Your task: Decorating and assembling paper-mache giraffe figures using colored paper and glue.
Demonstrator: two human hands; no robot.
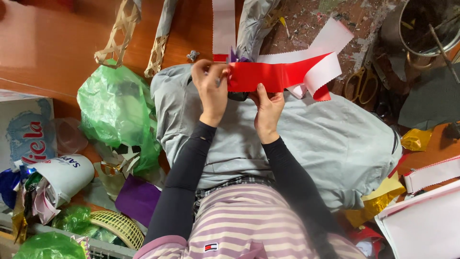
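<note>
Both hands are busy on the red ribbon, held up over a grey cloth on the lap. Left hand is pinched shut on the ribbon's gathered end, where a bit of purple peeks out just above the fingers. Right hand grips the ribbon's lower edge from underneath, thumb on the red. The rest of the strip runs off past the right hand, flipping to its white side. Looks to me like the folding or gathering step. Scissors lie further out beyond that loose end, a green bag on the left hand's outer side.
</note>
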